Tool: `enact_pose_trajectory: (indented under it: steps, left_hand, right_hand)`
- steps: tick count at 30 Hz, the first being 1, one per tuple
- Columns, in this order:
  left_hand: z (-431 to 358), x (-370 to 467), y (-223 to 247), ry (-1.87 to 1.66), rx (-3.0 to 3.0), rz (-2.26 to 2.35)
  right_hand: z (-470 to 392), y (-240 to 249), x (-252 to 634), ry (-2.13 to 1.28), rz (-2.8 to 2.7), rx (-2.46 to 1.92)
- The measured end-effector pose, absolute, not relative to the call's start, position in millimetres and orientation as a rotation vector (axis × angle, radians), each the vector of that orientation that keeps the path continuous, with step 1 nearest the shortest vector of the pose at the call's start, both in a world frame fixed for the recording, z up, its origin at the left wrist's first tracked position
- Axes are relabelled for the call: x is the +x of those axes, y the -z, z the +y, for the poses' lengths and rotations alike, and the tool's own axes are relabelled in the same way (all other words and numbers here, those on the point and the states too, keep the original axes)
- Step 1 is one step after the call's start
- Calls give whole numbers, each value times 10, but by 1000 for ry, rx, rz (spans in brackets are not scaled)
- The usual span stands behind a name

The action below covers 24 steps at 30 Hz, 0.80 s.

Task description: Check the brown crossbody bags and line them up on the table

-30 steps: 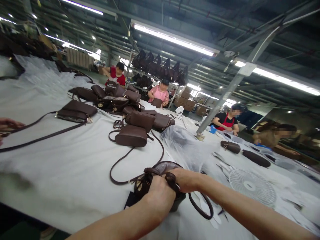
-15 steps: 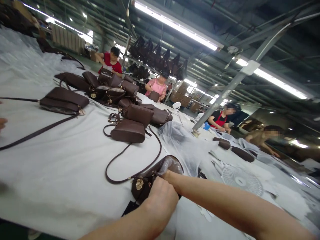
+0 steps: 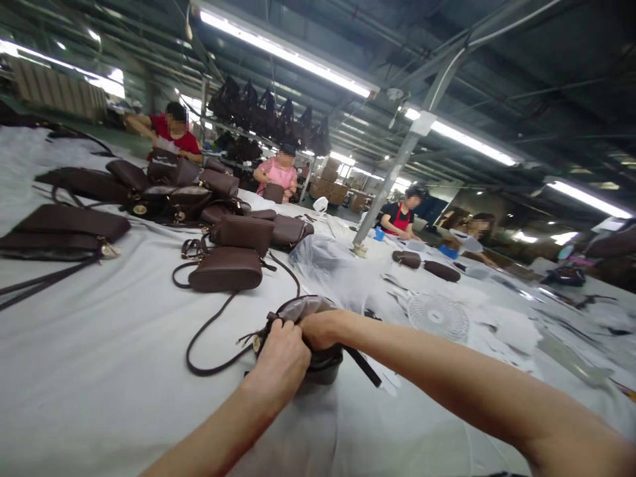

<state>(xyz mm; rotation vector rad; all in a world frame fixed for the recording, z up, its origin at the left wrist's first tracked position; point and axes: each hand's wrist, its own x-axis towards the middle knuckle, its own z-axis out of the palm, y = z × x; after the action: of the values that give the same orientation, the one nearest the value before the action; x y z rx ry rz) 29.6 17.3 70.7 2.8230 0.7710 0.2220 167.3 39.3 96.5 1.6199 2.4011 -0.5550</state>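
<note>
A dark brown handbag [image 3: 325, 374] stands on the white-covered table in front of me, its mouth open and a greyish lining [image 3: 305, 306] showing at the far rim. My left hand [image 3: 284, 351] is closed on the near left edge of that mouth, beside a gold round charm [image 3: 256, 344]. Inside the opening is my right hand [image 3: 320, 329], with its fingers hidden by the bag. From the bag a thin brown strap [image 3: 213, 372] loops out to the left over the cloth. A short dark strap end [image 3: 365, 368] sticks out on the right.
Several finished brown bags [image 3: 226, 270] lie beyond on the white cloth [image 3: 124, 377], more heaped at far left. Clear plastic sheeting [image 3: 328, 268] and a white fan [image 3: 437, 317] lie to the right. A metal post [image 3: 387, 189] rises from the table. Co-workers stand along the far side.
The handbag has turned more upright, its mouth now facing up towards me. My right hand has gone deeper into it, and my left hand has shifted to the rim. The view has swung right.
</note>
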Motion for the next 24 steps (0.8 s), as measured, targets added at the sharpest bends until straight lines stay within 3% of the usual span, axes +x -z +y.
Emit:
enact_pose_trajectory:
  steps: [6,13,15,19,24]
  left_hand:
    - [151,132,-945,-45,2901,592]
    - [140,224,-1216,-326,2917,415]
    - [182,288,-1221,-445,2951,455]
    - [277,414,-1073,-415,2849,455]
    - [376,414,-932,-371,2436,315]
  right_hand:
    - [-326,-1792,1670,77,2176,1774]
    - [-941,-1485,1951,180,2028,1978]
    - [-996,-1508,2033,380,2098,2052]
    - [-910,-1695,2115,1222,2341,2108]
    - [-512,-1581,2003,1265,2661,2127]
